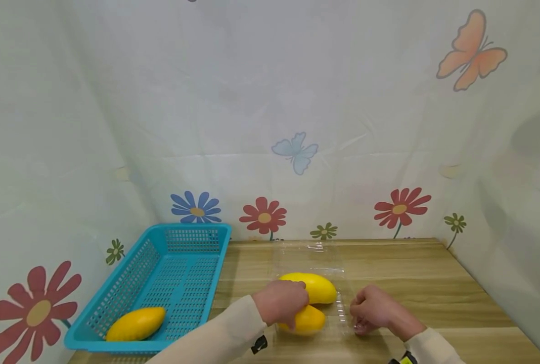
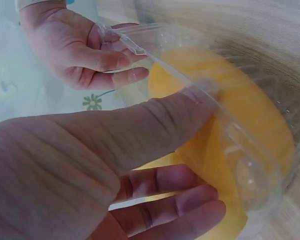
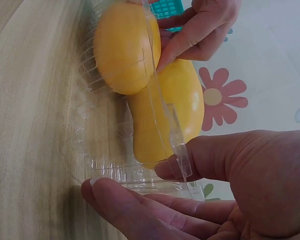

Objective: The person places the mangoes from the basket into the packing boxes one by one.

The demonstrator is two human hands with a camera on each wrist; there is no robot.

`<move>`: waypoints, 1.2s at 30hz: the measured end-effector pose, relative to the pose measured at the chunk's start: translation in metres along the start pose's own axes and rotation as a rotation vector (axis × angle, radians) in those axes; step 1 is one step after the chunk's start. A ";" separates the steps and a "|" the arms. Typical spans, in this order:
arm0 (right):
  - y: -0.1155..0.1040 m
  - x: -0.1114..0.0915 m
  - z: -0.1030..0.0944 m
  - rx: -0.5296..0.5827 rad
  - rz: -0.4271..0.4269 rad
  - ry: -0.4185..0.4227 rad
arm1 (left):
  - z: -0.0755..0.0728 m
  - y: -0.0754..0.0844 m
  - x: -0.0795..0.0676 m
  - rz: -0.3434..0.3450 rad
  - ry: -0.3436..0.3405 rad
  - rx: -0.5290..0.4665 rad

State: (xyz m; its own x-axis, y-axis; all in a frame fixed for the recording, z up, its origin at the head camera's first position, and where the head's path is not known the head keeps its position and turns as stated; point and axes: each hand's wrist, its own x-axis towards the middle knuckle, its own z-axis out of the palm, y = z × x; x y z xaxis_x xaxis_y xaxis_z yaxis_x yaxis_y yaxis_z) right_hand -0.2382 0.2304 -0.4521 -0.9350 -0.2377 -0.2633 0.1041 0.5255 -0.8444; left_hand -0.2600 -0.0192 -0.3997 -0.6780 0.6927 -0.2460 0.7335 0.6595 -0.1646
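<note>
A clear plastic clamshell box [image 1: 341, 306] stands on the table with its lid [image 1: 306, 257] folded back at the far side. Two yellow mangoes are in it: the near mango [image 1: 310, 320] and, behind it, the far mango [image 1: 320, 289]. My left hand [image 1: 281, 302] grips the near mango from the left, thumb on its near side. At the box's right end, my right hand [image 1: 375, 309] pinches the wall's rim, thumb inside and fingers outside, as the right wrist view shows. The left hand partly covers both mangoes.
A blue plastic basket [image 1: 217, 280] stands on the left of the wooden table [image 1: 406, 273], with one more yellow mango [image 1: 136, 324] in its near left corner. A white curtain [image 1: 233, 111] printed with flowers and butterflies hangs behind and at both sides.
</note>
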 end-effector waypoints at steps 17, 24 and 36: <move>0.000 -0.001 0.001 0.006 -0.027 0.001 | -0.001 -0.003 -0.001 -0.014 -0.020 -0.005; 0.002 -0.001 0.002 0.019 -0.030 0.008 | 0.000 -0.010 -0.008 -0.023 -0.007 -0.047; 0.004 0.000 0.001 0.015 -0.041 0.022 | -0.024 -0.057 -0.065 -0.150 0.045 -0.237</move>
State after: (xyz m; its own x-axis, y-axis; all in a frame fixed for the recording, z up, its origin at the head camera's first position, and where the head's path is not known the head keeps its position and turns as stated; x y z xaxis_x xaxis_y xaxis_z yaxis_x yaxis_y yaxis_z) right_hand -0.2371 0.2318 -0.4559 -0.9456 -0.2410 -0.2185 0.0706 0.5037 -0.8610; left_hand -0.2585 -0.0951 -0.3516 -0.7835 0.5908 -0.1923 0.5966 0.8019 0.0328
